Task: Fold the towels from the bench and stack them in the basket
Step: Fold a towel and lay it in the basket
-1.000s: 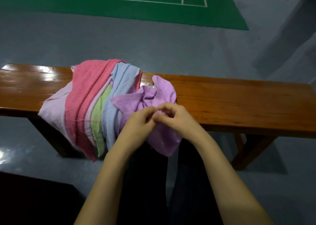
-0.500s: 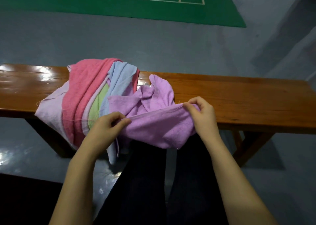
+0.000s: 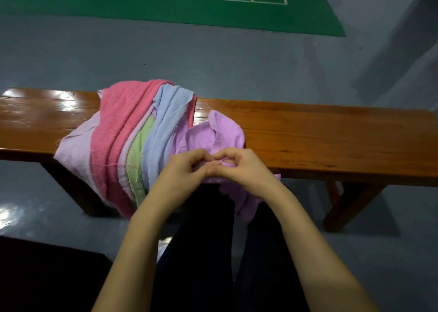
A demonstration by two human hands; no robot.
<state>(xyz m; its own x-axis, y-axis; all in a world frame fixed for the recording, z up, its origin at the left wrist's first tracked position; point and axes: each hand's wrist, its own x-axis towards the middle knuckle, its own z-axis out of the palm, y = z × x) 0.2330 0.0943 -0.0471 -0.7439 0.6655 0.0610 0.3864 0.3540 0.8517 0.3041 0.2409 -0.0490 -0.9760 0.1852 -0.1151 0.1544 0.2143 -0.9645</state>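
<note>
Pinching purple towel point(image 3: 213, 138): left hand point(image 3: 182, 169), right hand point(image 3: 241, 167) fingers meeting, beside pile on bench point(image 3: 331, 141).

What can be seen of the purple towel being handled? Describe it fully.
The purple towel is a soft, lilac terry-looking cloth, crumpled rather than folded. Its upper part rests on the near edge of the wooden bench, against the right side of the draped towel pile; its lower part hangs off the edge in front of the person's dark-clothed legs. The left hand and right hand meet at its middle, fingertips together, pinching bunched fabric. A loose corner sticks up behind them.
</note>
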